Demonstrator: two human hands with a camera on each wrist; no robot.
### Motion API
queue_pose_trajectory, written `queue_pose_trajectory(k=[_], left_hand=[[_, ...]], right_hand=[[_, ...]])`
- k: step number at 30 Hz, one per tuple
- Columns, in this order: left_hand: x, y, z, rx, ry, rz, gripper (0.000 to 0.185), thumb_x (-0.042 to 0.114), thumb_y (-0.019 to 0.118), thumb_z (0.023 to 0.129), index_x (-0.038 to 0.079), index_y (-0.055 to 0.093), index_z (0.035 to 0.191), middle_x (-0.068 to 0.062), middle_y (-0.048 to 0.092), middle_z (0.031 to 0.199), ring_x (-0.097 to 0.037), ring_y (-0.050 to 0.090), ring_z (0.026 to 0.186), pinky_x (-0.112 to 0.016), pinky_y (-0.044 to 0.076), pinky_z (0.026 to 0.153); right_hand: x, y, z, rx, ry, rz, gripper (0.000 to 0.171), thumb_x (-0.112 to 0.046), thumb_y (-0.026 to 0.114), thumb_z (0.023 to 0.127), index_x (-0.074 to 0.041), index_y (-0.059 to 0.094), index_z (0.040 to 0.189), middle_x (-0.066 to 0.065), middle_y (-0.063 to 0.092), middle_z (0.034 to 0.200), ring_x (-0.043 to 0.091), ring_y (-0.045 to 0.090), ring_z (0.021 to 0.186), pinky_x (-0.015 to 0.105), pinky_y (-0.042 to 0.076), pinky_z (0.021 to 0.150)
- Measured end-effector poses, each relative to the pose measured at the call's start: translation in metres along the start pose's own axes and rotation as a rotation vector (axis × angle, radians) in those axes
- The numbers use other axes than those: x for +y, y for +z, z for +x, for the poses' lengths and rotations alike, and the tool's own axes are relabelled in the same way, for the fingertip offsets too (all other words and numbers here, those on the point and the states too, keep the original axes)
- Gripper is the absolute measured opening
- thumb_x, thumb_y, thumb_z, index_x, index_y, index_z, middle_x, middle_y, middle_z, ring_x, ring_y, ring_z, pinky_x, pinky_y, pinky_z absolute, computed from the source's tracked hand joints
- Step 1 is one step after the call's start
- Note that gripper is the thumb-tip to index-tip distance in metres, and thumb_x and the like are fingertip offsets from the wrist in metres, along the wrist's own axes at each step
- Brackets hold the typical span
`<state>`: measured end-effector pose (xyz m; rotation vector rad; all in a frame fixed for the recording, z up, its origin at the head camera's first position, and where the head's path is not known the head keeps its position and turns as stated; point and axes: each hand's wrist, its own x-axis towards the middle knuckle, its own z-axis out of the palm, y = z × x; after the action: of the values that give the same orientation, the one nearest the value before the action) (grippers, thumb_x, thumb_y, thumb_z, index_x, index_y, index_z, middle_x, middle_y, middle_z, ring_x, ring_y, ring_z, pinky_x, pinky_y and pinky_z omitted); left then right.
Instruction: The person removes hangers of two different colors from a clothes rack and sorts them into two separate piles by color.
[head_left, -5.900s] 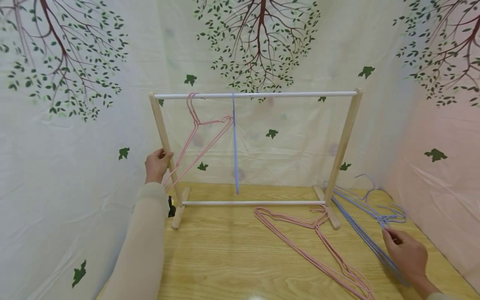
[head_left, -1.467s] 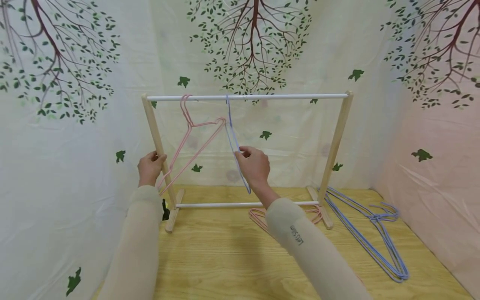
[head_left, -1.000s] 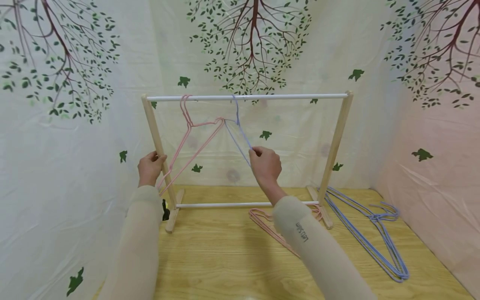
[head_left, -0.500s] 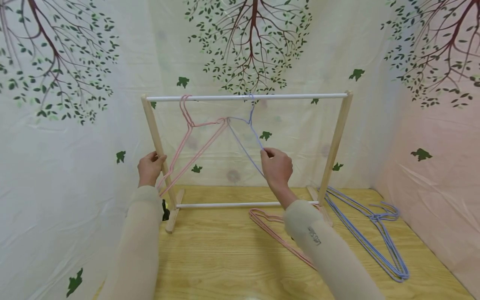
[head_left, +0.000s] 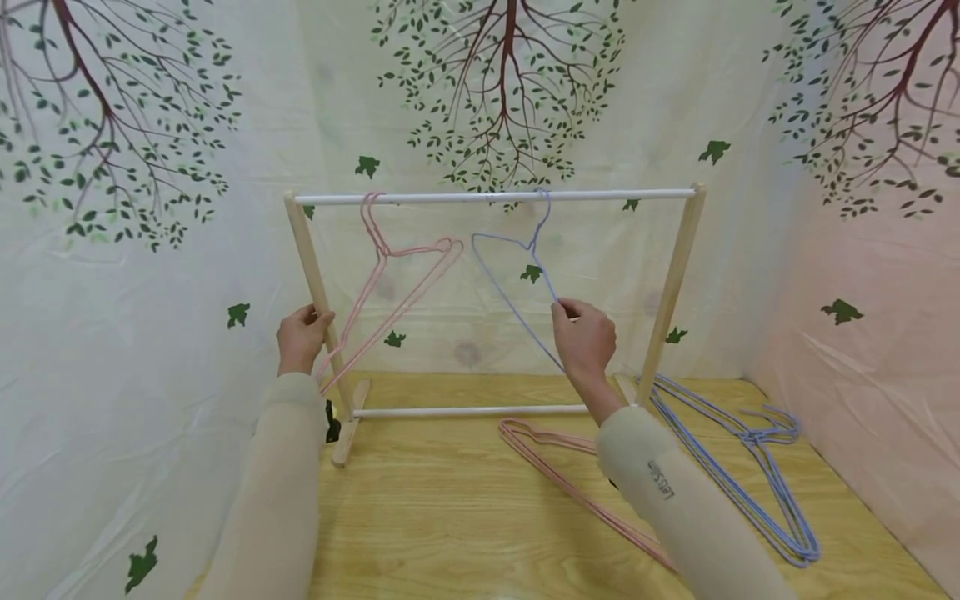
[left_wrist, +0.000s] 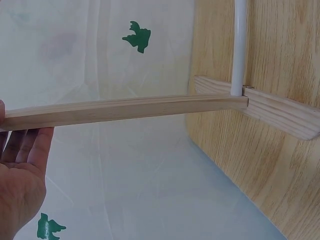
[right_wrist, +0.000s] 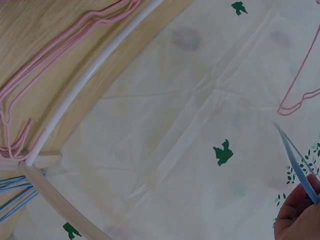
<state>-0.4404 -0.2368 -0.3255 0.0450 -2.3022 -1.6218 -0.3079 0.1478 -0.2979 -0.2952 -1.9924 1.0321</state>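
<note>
At the left of the head view my left hand [head_left: 302, 342] grips the wooden left post [head_left: 312, 267] of a clothes rack; fingers and thumb lie on opposite sides of it in the left wrist view. My right hand [head_left: 587, 340] pinches the side of a blue clothes hanger [right_wrist: 295, 167]. That hanger hangs by its hook over the white top rail [head_left: 450, 197], right of the rail's middle, and its lower right part is hidden behind my hand. Pink hangers [head_left: 367, 292] hang together toward the left end of the rail, their tips close to the blue hanger's left tip.
Pink hangers [head_left: 570, 490] lie in front of the rack's white lower bar [head_left: 465, 412], partly under my right sleeve. Several blue hangers [head_left: 753, 435] are stacked beside the right post [head_left: 671, 292]. A small black object [head_left: 331, 423] sits by the left foot. Printed cloth [head_left: 847, 208] encloses the table.
My right hand left the blue pile, took hold of the hanging blue hanger and slid it rightward along the rail, away from the pink ones. My left hand stays on the post.
</note>
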Motion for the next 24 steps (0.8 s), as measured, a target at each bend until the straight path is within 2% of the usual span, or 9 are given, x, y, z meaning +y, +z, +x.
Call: queue_pose_trajectory(k=[3,7,12,17,21,24], left_hand=[[-0.001,-0.001,0.001,-0.006,0.007,-0.001,0.044,0.018,0.058,0.101,0.000,0.053,0.141,-0.022,0.059,0.133,-0.032,0.060,0.112,-0.014,0.048,0.073],[-0.003,-0.001,0.001,-0.019,0.010,-0.011,0.045,0.019,0.057,0.102,0.000,0.052,0.143,-0.023,0.057,0.135,-0.033,0.059,0.116,-0.020,0.051,0.081],[-0.004,-0.002,0.000,-0.022,0.004,-0.007,0.046,0.019,0.057,0.102,0.000,0.051,0.143,-0.023,0.057,0.135,-0.033,0.059,0.116,-0.023,0.052,0.084],[-0.004,0.000,0.000,-0.009,0.006,-0.013,0.044,0.018,0.058,0.101,0.000,0.053,0.141,-0.023,0.059,0.133,-0.032,0.059,0.113,-0.019,0.050,0.079],[-0.003,0.001,0.001,-0.008,0.005,-0.021,0.045,0.017,0.058,0.101,-0.001,0.052,0.141,-0.024,0.057,0.135,-0.033,0.059,0.115,-0.025,0.052,0.086],[-0.001,0.003,0.003,-0.003,0.004,-0.025,0.045,0.018,0.058,0.101,0.000,0.052,0.142,-0.023,0.058,0.135,-0.033,0.059,0.115,-0.028,0.052,0.089]], right_hand=[[0.002,-0.004,0.002,0.017,-0.007,0.009,0.019,-0.025,0.071,0.091,-0.011,0.080,0.101,0.008,0.075,0.091,0.025,0.069,0.077,0.043,0.049,0.066],[0.005,-0.011,0.004,0.060,-0.049,0.048,0.018,-0.023,0.072,0.090,-0.009,0.080,0.099,0.009,0.075,0.091,0.025,0.069,0.077,0.040,0.049,0.066],[0.017,-0.020,0.003,0.109,-0.113,0.097,0.016,-0.016,0.073,0.089,-0.004,0.079,0.098,0.011,0.075,0.090,0.025,0.067,0.072,0.024,0.046,0.064],[0.032,-0.030,-0.002,0.144,-0.147,0.158,0.015,-0.011,0.073,0.088,-0.001,0.079,0.097,0.012,0.074,0.086,0.008,0.060,0.066,0.010,0.043,0.059],[0.048,-0.041,-0.009,0.165,-0.183,0.198,0.013,-0.008,0.074,0.087,0.000,0.079,0.095,0.014,0.073,0.084,-0.006,0.055,0.064,0.009,0.044,0.059],[0.061,-0.051,-0.010,0.183,-0.226,0.218,0.011,-0.007,0.074,0.087,0.001,0.079,0.094,0.015,0.073,0.083,-0.009,0.055,0.064,0.009,0.045,0.059]])
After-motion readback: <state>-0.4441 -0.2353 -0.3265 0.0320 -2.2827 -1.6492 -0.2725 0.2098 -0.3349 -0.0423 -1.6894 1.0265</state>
